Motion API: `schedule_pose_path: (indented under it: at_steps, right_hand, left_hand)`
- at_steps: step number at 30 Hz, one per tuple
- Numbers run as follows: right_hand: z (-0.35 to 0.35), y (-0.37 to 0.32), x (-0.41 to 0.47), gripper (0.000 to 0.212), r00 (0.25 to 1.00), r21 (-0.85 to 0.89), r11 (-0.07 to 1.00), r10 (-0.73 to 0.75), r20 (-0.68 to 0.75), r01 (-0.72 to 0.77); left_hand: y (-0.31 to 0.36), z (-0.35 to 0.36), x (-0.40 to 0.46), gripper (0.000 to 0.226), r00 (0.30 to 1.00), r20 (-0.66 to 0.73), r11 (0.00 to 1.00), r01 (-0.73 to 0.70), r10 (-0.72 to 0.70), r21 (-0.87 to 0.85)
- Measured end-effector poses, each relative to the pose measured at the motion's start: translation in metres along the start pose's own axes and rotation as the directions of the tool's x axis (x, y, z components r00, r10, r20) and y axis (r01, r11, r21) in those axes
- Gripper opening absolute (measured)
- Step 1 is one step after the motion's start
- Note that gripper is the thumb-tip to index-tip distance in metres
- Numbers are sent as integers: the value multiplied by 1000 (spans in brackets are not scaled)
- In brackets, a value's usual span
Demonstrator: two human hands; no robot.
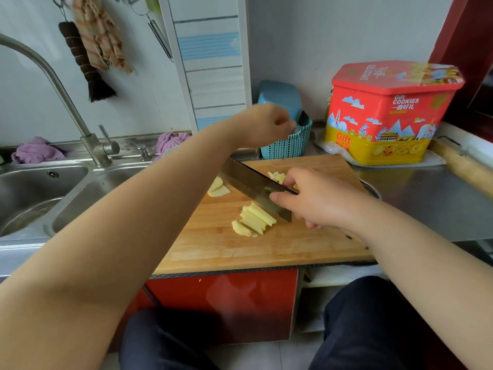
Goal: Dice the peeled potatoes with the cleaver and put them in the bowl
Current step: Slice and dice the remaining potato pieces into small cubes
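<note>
On our steel kitchen counter, pale yellow potato strips [253, 220] lie mid-way on the wooden cutting board [266, 249], just beside the dark steel cleaver [256, 188]. Our right hand [317, 198] grips its handle, fingers curled. Our left hand [266, 124] reaches over the teal woven basket [288, 145], fingers loosely curled; whether they hold anything we cannot tell. More potato slices [217, 188] lie beyond the blade.

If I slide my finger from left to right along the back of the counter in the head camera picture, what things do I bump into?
Purple cloth → faucet → teal basket → red and yellow cookie tin → wooden rolling pin.
</note>
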State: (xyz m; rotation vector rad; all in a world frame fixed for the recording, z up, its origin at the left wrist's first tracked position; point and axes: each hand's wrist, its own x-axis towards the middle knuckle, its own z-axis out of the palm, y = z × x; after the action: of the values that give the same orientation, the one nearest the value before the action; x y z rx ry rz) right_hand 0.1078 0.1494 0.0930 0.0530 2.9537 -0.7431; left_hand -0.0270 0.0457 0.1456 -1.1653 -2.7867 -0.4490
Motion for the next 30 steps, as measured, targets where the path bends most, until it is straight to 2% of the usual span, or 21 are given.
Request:
schedule_pose_path:
  at_steps: [1,2,3,4,5,6,7,8,9,10,12,14,17,24,30]
  right_hand:
    - [-1,4,2,46,1000,21,1000,10,9,-10]
    - [-3,8,4,47,1000,34,999,18,18,-18]
    - [-5,12,6,48,999,40,999,24,22,-24]
    - [-6,16,9,47,999,47,998,30,19,-31]
    - [-8,20,11,45,999,59,997,41,15,-41]
    - [-9,25,13,44,999,75,996,53,12,-54]
    - [-9,28,16,43,998,91,994,66,13,-66]
    - [-9,32,18,42,997,109,991,76,16,-77]
    - [-9,35,20,41,996,128,988,84,20,-86]
    - [-9,38,22,39,996,146,985,89,24,-91]
    - [-8,39,24,35,995,168,981,93,30,-97]
    - [-8,39,26,31,995,176,979,93,36,-98]
    - [-6,38,25,29,994,198,975,92,56,-102]
    - [-7,36,23,28,993,234,967,86,77,-102]
    - [-6,35,27,32,992,242,964,94,83,-112]
  left_hand:
    - [-3,-2,-10,34,975,-222,990,-59,30,-126]
    - [-8,0,-23,26,902,-432,952,-141,10,-271]
    - [-13,3,-36,20,812,-580,884,-224,-64,-411]
    - [-21,7,-49,17,751,-644,814,-280,-144,-509]
    - [-29,13,-61,17,747,-638,779,-282,-187,-559]
    - [-39,20,-70,17,796,-576,775,-242,-185,-583]
    - [-48,28,-78,17,880,-451,790,-168,-150,-590]
    - [-57,36,-84,17,958,-272,821,-84,-89,-565]
    - [-64,44,-90,22,997,-70,866,-14,-24,-500]
    - [-70,52,-93,38,993,117,917,19,30,-398]
    - [-77,70,-95,76,915,396,983,-4,78,-183]
    - [-77,82,-93,94,847,525,996,-90,88,-20]
    - [-73,91,-84,91,829,551,991,-136,101,22]
    - [-82,92,-81,80,880,473,997,-11,46,-77]
    - [-85,99,-93,73,929,366,997,77,-60,-31]
